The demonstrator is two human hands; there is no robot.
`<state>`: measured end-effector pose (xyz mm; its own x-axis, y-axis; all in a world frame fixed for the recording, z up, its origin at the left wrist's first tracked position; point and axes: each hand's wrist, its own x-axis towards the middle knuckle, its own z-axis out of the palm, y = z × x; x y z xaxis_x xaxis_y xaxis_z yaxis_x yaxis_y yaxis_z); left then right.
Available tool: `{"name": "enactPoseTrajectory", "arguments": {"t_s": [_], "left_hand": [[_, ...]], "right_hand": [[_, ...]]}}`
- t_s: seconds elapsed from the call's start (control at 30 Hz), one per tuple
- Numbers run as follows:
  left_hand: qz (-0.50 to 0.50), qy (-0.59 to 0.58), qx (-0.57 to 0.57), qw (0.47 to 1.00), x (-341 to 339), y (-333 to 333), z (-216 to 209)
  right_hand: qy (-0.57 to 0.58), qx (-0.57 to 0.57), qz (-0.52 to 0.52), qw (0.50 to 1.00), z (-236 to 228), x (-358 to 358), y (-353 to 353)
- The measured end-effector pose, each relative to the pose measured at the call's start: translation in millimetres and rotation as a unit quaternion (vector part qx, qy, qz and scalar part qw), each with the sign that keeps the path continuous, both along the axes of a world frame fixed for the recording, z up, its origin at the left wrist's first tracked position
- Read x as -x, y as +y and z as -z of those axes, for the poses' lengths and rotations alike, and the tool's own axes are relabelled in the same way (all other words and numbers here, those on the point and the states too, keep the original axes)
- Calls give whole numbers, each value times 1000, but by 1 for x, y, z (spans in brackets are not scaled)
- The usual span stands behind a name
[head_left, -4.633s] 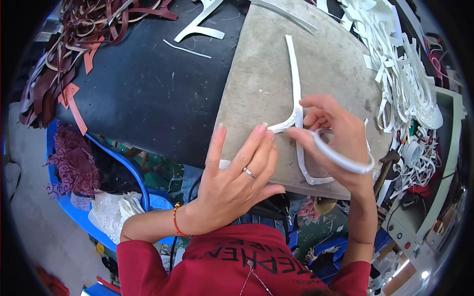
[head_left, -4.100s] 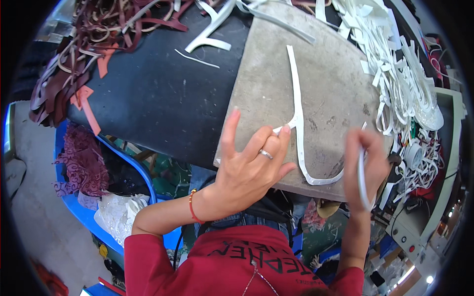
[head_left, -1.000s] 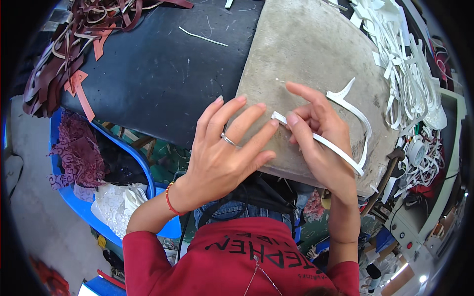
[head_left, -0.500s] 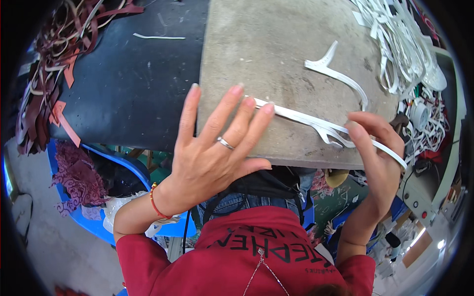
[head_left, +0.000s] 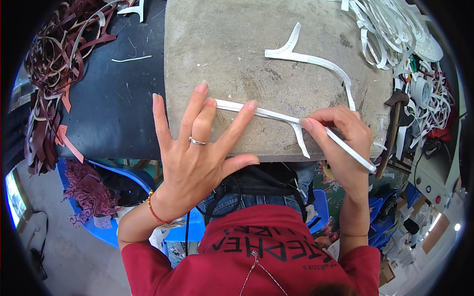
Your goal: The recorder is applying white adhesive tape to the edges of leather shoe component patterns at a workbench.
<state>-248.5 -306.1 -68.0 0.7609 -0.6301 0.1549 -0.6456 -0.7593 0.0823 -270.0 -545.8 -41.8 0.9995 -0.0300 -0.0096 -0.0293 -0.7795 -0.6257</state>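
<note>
Pinching narrow flat white strip (head_left: 271, 114) right of centre with right hand (head_left: 356, 140), left hand (head_left: 192, 157) spread at its left end, which looks laid; tail isn't.

The surface (head_left: 113, 113) is smooth and black on its left part, with a scuffed grey slab (head_left: 296, 89) making up the right. On the black part lie a thin white sliver (head_left: 131, 58), a white branched piece (head_left: 142, 11) and, toward the far left, a tangle of maroon strips (head_left: 54, 64). The slab carries a curved, forked white strip (head_left: 323, 62) and, nearer its front edge, a slanting white band (head_left: 276, 114) with a side branch.
</note>
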Motion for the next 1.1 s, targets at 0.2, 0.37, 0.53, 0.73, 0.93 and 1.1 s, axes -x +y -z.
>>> {"name": "enactPoseTrajectory", "arguments": {"t_s": [0.2, 0.37, 0.53, 0.73, 0.93, 1.1], "left_hand": [[-2, 22, -2, 1000, 6, 0, -4], [1, 68, 77, 995, 14, -9, 1], [27, 71, 142, 987, 17, -27, 3], [-4, 97, 166, 981, 22, -37, 13], [-46, 106, 196, 974, 19, -43, 9], [-38, 147, 146, 978, 26, -42, 16]], "right_hand": [[-31, 41, -17, 999, -1, 3, 2], [-39, 70, -36, 996, -8, -2, 8], [45, -73, 26, 996, -6, -12, 17], [60, -98, 50, 992, 6, -13, 18], [24, -228, 12, 973, -2, -41, 41], [-97, -216, -114, 965, -32, -74, 86]]}}
